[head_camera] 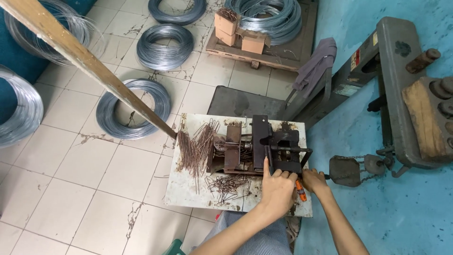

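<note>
Your left hand [277, 190] covers the near edge of the black bending jig [264, 151], so whatever lies beneath the palm is hidden. Right of the jig, your right hand [314, 181] closes round an orange-handled tool [300, 191]; its working end is hidden, kind unclear. Left of the jig, the rusty wire pieces [196, 148] are too fine to count. Far left of the jig, the wire coil [21, 111] is cut by the frame edge. Both forearms leave the bottom edge.
</note>
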